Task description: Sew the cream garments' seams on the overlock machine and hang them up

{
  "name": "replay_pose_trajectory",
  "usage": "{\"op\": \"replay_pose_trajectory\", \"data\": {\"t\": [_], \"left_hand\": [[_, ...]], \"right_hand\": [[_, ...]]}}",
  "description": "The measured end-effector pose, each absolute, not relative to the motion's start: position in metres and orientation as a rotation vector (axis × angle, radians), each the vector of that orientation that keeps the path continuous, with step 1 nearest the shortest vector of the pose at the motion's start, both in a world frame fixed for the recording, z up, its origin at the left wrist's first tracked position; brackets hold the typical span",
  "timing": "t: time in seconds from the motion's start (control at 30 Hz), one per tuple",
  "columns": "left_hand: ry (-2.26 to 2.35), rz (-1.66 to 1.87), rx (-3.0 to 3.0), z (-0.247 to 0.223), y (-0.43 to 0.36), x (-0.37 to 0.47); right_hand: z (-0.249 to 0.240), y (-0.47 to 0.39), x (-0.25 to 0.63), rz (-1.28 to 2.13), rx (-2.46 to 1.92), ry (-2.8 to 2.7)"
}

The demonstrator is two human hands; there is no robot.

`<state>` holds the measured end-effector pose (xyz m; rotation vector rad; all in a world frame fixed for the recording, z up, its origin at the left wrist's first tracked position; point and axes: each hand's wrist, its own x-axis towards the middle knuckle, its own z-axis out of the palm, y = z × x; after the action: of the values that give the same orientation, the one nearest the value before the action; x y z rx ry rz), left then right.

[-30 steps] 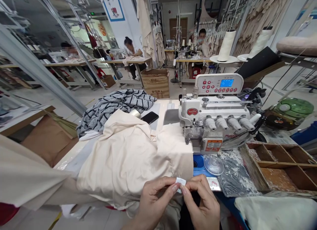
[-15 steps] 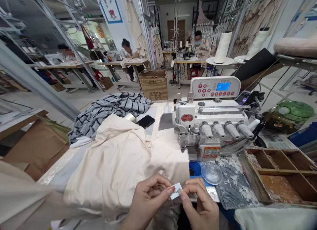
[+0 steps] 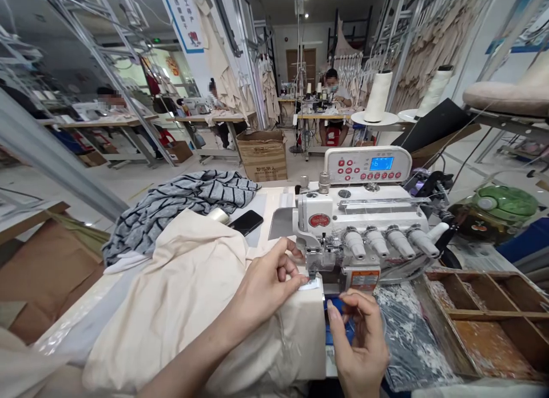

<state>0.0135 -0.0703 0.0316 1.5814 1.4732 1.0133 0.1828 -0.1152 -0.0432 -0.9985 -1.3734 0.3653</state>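
A white label [image 3: 310,284] lies on the edge of the cream fabric [image 3: 193,278], close to the needle area of the white sewing machine [image 3: 364,215]. My left hand [image 3: 274,275] pinches the label's left end between thumb and index finger. To the right of the fabric edge, my right hand [image 3: 360,335] is off the label, its thumb and fingers apart, with nothing visible between them. The cream fabric spreads over the table left of the machine and hangs over the front edge.
Behind the fabric are a striped grey cloth [image 3: 184,201] and a black phone [image 3: 246,222]. A wooden compartment tray [image 3: 484,313] stands at the right. Thread cones [image 3: 378,98] rise behind the machine. People sit at tables further back.
My left hand has moved forward with the label, up to the machine. The right hand has let go of the label and shifted right. The camera view has tilted slightly.
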Motion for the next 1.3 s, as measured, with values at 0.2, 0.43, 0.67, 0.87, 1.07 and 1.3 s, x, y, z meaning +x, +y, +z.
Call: {"op": "replay_pose_trajectory", "data": {"t": [0.2, 0.43, 0.67, 0.87, 1.07, 1.3], "left_hand": [[1.442, 0.977, 1.542, 0.033, -0.066, 0.013], [1.461, 0.981, 1.586, 0.029, -0.064, 0.009], [1.401, 1.230, 2.091, 0.019, -0.076, 0.007], [1.173, 1.331, 2.703, 0.001, -0.095, 0.000], [1.204, 1.254, 2.681, -0.008, -0.098, -0.002], [1.231, 1.227, 2.671, -0.007, -0.099, -0.001]], "right_hand": [[-0.055, -0.127, 0.169, 0.596, -1.032, -1.221], [-0.072, -0.143, 0.154, 0.806, -1.071, -1.056], [-0.085, -0.154, 0.150, 0.891, -1.158, -0.974], [-0.085, -0.149, 0.163, 0.833, -1.174, -1.217], [-0.084, -0.146, 0.167, 0.753, -1.084, -1.441], [-0.093, -0.154, 0.158, 0.957, -1.091, -1.306]]}}
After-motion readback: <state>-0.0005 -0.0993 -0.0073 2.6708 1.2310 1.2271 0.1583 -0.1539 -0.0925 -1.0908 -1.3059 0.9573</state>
